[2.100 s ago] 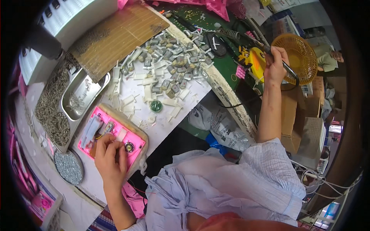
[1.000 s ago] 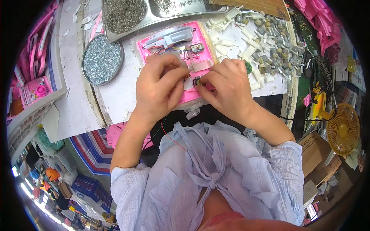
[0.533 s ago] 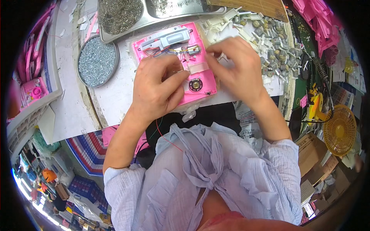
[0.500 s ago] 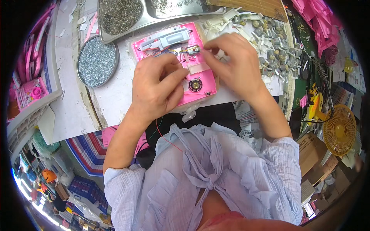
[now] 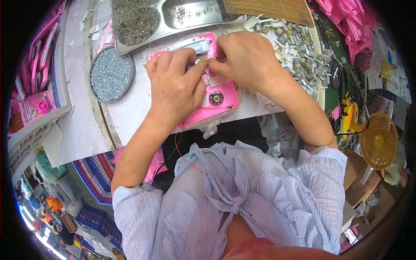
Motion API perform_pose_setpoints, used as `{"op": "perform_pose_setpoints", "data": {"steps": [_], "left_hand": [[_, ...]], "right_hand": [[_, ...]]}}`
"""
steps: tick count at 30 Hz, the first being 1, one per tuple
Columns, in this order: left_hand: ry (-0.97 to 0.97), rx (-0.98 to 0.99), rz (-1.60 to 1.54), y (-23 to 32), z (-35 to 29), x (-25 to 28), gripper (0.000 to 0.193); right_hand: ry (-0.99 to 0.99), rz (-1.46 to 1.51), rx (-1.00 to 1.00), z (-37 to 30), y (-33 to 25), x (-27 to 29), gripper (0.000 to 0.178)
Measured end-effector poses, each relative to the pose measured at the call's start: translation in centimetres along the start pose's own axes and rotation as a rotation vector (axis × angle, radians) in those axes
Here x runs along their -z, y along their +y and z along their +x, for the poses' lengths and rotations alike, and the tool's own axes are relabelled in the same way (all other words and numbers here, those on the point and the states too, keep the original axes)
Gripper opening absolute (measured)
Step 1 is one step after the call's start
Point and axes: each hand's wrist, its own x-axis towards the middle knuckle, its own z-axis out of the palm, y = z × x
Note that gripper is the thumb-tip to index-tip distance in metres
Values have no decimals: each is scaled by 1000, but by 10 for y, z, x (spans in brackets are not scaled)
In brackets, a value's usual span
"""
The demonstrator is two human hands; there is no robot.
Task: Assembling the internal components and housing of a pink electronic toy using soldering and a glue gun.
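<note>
On the white table (image 5: 130,117), pink panel (image 5: 203,115): under my hands, speaker (image 5: 216,99) uncovered.
Right hand (image 5: 247,60): moved in from the panel's edge.
Left hand (image 5: 173,86): opposite; whether either grips, I cannot tell.
Fingertips (image 5: 199,69): now close together, both hands at one spot.

Case (image 5: 200,115): smooth pink plastic, light sheen. Speaker (image 5: 216,99): dark rim, shiny metal centre. Tray (image 5: 164,27): polished metal, mirror-like glare. Springs (image 5: 135,21): duller metal. Screws (image 5: 111,73): bright, glinting metal. Desk (image 5: 132,115): matt white top, roughened edge. Shirt (image 5: 264,186): crinkled matt cloth. Basket (image 5: 378,141): yellow openwork plastic. Bag (image 5: 211,131): clear plastic, wrinkled, glossy.
</note>
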Motion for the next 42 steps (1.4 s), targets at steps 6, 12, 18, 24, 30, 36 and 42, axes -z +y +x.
{"op": "perform_pose_setpoints", "data": {"steps": [6,12,18,24,30,36,42], "left_hand": [[26,-28,41,-2,0,1,36],[-20,-31,48,0,3,6,30],[-18,-44,-61,-5,13,10,21],[-73,-325,10,-34,24,14,36],[-192,-498,6,-38,48,24,49],[-146,-734,20,-47,58,3,38],[-226,-742,25,-35,68,15,24]], "right_hand": [[5,33,-25,-1,-2,-3,25],[-180,10,-59,4,-4,7,19],[-20,-330,146,-16,-35,-10,12],[-105,-172,107,-24,-13,11,14],[396,-74,-310,48,200,131,32],[392,-617,-284,99,368,143,28],[782,-540,-495,98,374,213,25]]}}
